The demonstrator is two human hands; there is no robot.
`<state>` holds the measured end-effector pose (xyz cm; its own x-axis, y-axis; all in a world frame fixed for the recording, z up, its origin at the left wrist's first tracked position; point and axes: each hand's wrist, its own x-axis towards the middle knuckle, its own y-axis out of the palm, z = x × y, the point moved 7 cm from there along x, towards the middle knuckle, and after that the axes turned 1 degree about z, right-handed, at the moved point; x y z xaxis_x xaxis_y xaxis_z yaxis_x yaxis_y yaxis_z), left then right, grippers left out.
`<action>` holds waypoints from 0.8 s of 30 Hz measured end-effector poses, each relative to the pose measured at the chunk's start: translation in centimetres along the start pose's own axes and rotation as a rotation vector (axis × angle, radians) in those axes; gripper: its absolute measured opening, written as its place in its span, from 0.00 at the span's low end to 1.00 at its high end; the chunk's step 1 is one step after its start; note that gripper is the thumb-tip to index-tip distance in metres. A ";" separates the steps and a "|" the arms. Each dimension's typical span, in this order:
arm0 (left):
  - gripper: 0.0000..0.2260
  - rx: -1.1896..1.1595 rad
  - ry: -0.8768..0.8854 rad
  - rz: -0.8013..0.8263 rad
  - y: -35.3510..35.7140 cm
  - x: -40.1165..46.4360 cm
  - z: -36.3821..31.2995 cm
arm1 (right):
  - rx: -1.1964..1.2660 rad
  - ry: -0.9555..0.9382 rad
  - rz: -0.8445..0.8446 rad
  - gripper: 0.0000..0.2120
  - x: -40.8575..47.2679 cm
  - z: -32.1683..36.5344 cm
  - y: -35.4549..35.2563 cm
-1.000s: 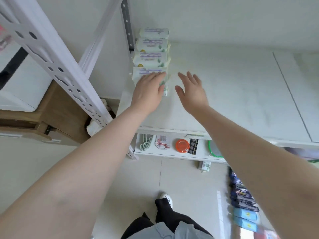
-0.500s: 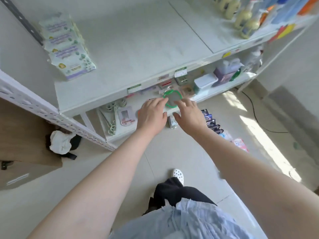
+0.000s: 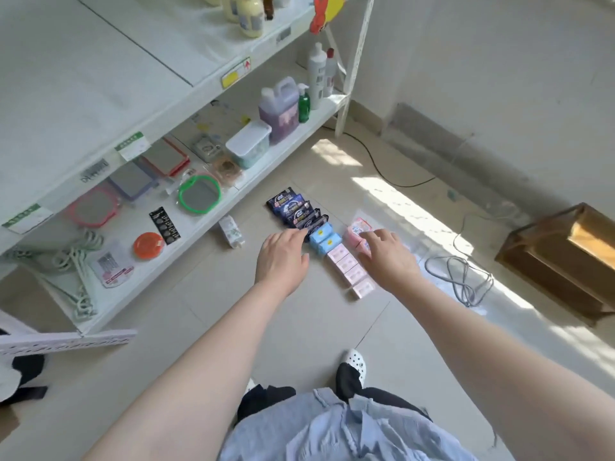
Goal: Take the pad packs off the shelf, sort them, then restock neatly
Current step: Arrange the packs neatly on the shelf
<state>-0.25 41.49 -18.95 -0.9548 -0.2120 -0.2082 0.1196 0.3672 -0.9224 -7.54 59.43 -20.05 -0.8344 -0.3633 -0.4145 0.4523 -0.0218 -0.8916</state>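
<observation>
From the head view, the pad packs lie in a row on the tiled floor (image 3: 186, 331) in front of the white shelf (image 3: 100, 104): dark blue packs (image 3: 294, 209) at the far end, then light blue packs (image 3: 324, 239), then pale pink packs (image 3: 349, 267) nearest the person, with a brighter pink pack (image 3: 357, 232) just beside the row on its right. The left hand (image 3: 283, 257) reaches out over the dark and light blue packs, fingers loosely extended and holding nothing. The right hand (image 3: 387, 256) hovers over the bright pink pack, fingers relaxed and spread, also holding nothing; whether either hand touches a pack cannot be told. A small white carton (image 3: 231, 231) lies near the shelf's lower edge, and a grey cable (image 3: 462, 277) coils on the floor to the right
</observation>
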 end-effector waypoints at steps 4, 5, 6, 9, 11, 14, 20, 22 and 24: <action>0.22 -0.052 -0.051 0.072 4.0 2.2 -5.2 | -0.009 0.037 0.019 0.20 1.7 -7.7 -1.4; 0.22 -0.065 -0.074 0.085 4.6 2.7 -5.9 | -0.016 0.037 0.023 0.21 2.2 -8.9 -1.8; 0.22 -0.075 -0.093 0.097 5.2 3.1 -6.4 | -0.016 0.039 0.025 0.21 2.9 -9.9 -2.2; 0.22 -0.075 -0.136 0.111 5.9 4.8 -6.8 | 0.017 0.060 0.048 0.22 5.4 -12.0 -2.9; 0.22 -0.069 -0.172 0.116 5.8 6.5 -6.6 | 0.035 0.065 0.077 0.23 7.2 -12.7 -2.8; 0.22 -0.085 -0.213 0.135 5.9 9.7 -6.2 | 0.065 0.090 0.105 0.24 10.1 -13.7 -2.8; 0.22 -0.107 -0.212 0.254 10.7 17.3 -6.6 | 0.240 0.281 0.128 0.26 16.3 -19.5 -0.3; 0.22 -0.117 -0.227 0.300 13.6 19.3 -6.5 | 0.346 0.370 0.151 0.28 18.5 -22.3 2.2; 0.22 -0.126 -0.260 0.341 17.7 21.0 -5.9 | 0.410 0.436 0.190 0.29 21.0 -25.2 6.0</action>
<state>-19.77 48.92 -37.68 -0.7644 -0.2747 -0.5834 0.3665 0.5593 -0.7435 -30.27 75.19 -38.69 -0.7404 0.0155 -0.6720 0.6169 -0.3813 -0.6885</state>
